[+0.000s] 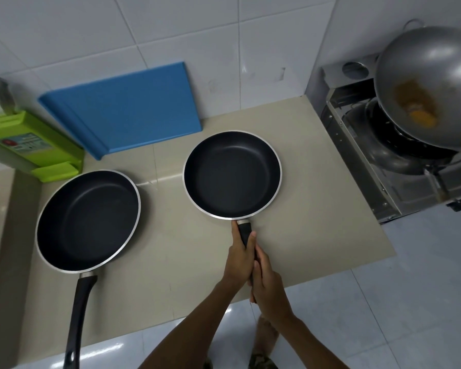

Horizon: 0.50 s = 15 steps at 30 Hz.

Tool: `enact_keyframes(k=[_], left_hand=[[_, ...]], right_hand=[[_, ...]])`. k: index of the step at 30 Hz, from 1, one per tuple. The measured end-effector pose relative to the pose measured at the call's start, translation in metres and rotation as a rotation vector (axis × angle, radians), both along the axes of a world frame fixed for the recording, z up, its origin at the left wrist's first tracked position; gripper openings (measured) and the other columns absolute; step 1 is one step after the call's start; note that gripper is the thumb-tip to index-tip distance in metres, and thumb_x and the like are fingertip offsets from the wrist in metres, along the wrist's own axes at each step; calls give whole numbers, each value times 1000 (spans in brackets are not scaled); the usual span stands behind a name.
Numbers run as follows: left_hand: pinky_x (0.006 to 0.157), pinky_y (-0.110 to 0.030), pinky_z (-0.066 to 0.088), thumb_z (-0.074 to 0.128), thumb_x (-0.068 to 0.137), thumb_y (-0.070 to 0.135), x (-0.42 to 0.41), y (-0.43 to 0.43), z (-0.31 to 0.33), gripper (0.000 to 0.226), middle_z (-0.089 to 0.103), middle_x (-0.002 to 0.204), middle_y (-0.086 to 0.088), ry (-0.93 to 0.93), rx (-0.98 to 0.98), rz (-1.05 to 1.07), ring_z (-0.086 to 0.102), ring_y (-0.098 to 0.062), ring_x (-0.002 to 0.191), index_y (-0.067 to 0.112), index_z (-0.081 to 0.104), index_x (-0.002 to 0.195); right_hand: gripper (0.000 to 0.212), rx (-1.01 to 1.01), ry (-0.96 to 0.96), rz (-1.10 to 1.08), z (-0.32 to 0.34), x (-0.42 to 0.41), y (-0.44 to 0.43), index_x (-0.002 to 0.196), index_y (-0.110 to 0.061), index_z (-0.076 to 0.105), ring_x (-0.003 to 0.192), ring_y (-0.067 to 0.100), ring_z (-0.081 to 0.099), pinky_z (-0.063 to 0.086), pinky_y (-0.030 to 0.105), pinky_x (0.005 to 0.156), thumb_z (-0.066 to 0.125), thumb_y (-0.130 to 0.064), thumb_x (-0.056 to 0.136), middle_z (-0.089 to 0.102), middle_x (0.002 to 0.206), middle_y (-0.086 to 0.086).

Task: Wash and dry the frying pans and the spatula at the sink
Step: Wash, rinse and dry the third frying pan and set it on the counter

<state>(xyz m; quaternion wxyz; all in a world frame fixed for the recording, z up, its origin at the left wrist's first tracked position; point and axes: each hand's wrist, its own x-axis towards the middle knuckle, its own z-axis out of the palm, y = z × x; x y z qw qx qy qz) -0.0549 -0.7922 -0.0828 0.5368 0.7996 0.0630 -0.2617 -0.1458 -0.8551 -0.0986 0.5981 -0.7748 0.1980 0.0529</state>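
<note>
On the beige counter [317, 209] sit two black non-stick frying pans w/ silver rims, side by side & well apart. The right pan [232, 174] is the smaller one, near the middle of the counter, handle pointing back toward the person. Both hands are clamped on that handle: the left hand [240, 258] is wrapped round it close to the pan, thumb lying along the top, and the right hand [268, 286] is curled round the far end just behind, touching the left. Can't tell if the pan's base rests on the counter or hangs just above it. Inside looks dark and bare.

The left pan [88, 222] is bigger, lying flat, not held; its long black handle [79, 323] sticks out past the counter's front edge over the floor [383, 315].

At the back, a blue cutting board [128, 107] leans vs. the white tiled wall [171, 30]. Left of it a green board [35, 147] w/ a label is propped at an angle. Far right, a grey wok [431, 83] sits tilted on the stove [370, 166], w/ an orange-brown patch inside.
</note>
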Motion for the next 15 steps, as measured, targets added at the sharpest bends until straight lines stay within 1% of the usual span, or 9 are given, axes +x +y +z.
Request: enact_keyframes(k=[1, 2, 3, 5, 6, 8, 10, 12, 15], left_hand=[[70, -11, 55, 38, 109, 43, 0, 0, 0, 71, 55, 102, 30, 0, 4, -8, 67, -2, 85, 28, -5, 163], [70, -10, 54, 38, 109, 43, 0, 0, 1, 71, 54, 101, 31, -2, 13, -18, 66, 0, 84, 28, -6, 163], [69, -8, 53, 37, 109, 43, 0, 1, 1, 71, 54, 102, 30, -5, 21, -27, 65, 1, 84, 28, -7, 163], [68, -7, 51, 37, 109, 44, 1, 2, 0, 71, 59, 108, 21, -11, 43, -40, 64, 0, 84, 28, -7, 162], [69, -8, 51, 37, 108, 45, 1, 3, 1, 71, 60, 112, 15, -17, 53, -45, 65, -2, 85, 29, -6, 162], [77, -12, 50, 39, 108, 45, 2, 5, 0, 67, 61, 117, 8, -20, 85, -47, 66, -8, 91, 30, 3, 162], [86, -22, 53, 41, 108, 44, 0, 9, 1, 53, 61, 122, 4, -64, 165, -62, 66, -18, 105, 28, 25, 155], [91, -30, 54, 41, 107, 47, -1, 17, 9, 43, 60, 125, -4, -156, 341, -122, 62, -24, 111, 23, 42, 142], [99, -37, 48, 38, 105, 54, -6, 35, 28, 51, 55, 136, -7, -308, 612, -216, 56, -24, 118, 21, 47, 143]], right_hand=[[60, 1, -4, -2, 0, 0, -1, 147, -35, 31, 81, 3, 71, 56, 14, 69, 31, -68, 97, 72, 101, -12], [64, -9, -5, 3, 0, 0, -1, 147, -35, 31, 79, 1, 70, 55, 12, 69, 29, -72, 95, 71, 99, -14], [60, -15, 1, 12, 1, 0, -1, 146, -35, 29, 78, -1, 70, 54, 11, 68, 30, -69, 97, 70, 97, -15], [50, -31, 9, 31, 5, 1, -2, 148, -34, 28, 74, -5, 67, 52, 8, 66, 33, -50, 101, 68, 96, -16], [51, -40, 11, 35, 7, 2, -2, 150, -32, 28, 71, -8, 66, 50, 7, 64, 33, -45, 101, 68, 96, -15], [58, -85, 15, 48, 12, 2, -4, 154, -26, 28, 70, -11, 63, 47, 5, 64, 34, -44, 100, 70, 100, -7], [64, -197, 17, 56, 18, 2, -6, 157, -22, 26, 88, -6, 65, 50, 6, 74, 36, -48, 99, 70, 119, -1], [68, -351, 11, 70, 23, 2, -8, 157, -19, 28, 110, 6, 62, 49, 12, 86, 33, -56, 100, 63, 133, 1], [72, -619, -41, 135, 32, 5, -11, 152, -14, 40, 123, 18, 58, 49, 24, 96, 24, -62, 101, 59, 139, 4]])
